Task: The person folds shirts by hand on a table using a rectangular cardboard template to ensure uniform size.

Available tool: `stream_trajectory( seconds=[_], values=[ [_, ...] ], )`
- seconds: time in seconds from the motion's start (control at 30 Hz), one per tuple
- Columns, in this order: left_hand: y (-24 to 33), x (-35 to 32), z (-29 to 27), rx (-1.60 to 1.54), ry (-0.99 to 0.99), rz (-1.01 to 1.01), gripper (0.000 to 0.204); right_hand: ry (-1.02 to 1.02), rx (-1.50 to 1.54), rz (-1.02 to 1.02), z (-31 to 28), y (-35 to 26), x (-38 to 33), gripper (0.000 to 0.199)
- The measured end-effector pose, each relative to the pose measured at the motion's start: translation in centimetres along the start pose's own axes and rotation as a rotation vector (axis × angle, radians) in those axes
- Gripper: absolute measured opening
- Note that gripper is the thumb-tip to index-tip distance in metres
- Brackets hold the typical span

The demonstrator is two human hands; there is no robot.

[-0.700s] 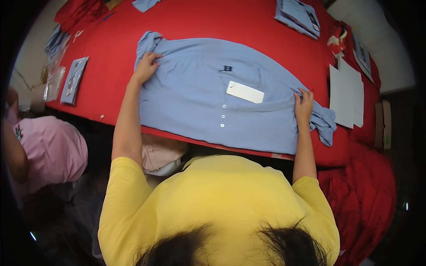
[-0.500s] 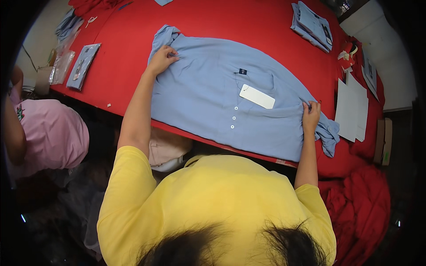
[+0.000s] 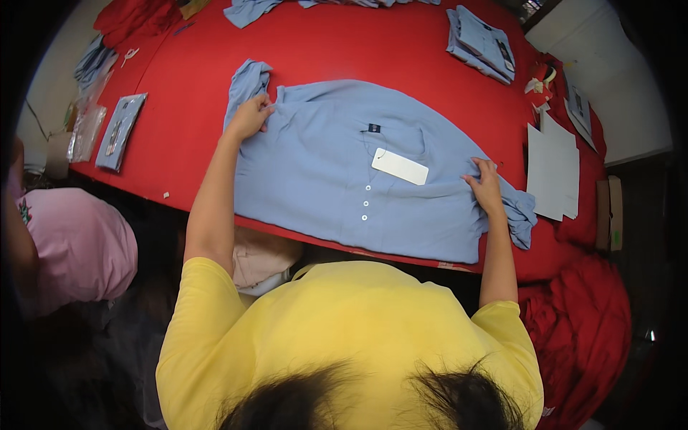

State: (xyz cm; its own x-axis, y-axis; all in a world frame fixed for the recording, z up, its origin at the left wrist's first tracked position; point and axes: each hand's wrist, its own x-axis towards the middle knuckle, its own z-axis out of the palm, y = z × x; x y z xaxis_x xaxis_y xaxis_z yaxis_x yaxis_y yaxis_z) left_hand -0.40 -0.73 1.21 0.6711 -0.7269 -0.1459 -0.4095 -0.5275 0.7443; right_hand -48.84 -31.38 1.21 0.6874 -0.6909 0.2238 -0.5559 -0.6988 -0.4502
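Note:
A light blue shirt (image 3: 315, 172) lies spread on the red table, its hem toward me and its sleeves out at both sides. A white hang tag (image 3: 400, 166) rests below its neck label, beside a short row of white buttons (image 3: 366, 202). My left hand (image 3: 251, 117) pinches the fabric at the left shoulder, next to the bunched left sleeve. On the right side of the shirt, near the other sleeve (image 3: 522, 211), my right hand (image 3: 487, 186) touches the cloth with thumb and fingers apart.
Folded blue shirts (image 3: 484, 44) are stacked at the far right. White sheets (image 3: 552, 168) lie right of the shirt. A bagged folded shirt (image 3: 120, 132) sits at the left table edge, near a person in pink (image 3: 79, 244). Red cloth (image 3: 573, 330) hangs at lower right.
My right hand has loosened its pinch on the shirt's right edge and moved slightly inward over the cloth. My left hand still pinches near the left shoulder. The whole view has shifted a little.

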Motion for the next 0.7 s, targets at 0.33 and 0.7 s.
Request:
stream_trajectory(
  seconds=[0.33,0.7],
  values=[
    [21.3,13.6,-1.1,-0.195,0.614,0.833,0.021,0.706,-0.435,0.181,-11.0,3.1,11.1,0.016],
    [4.0,5.4,-14.2,-0.335,0.372,0.463,0.025,-0.630,0.464,-0.320,-10.6,-17.4,-2.3,0.019]
  ],
)
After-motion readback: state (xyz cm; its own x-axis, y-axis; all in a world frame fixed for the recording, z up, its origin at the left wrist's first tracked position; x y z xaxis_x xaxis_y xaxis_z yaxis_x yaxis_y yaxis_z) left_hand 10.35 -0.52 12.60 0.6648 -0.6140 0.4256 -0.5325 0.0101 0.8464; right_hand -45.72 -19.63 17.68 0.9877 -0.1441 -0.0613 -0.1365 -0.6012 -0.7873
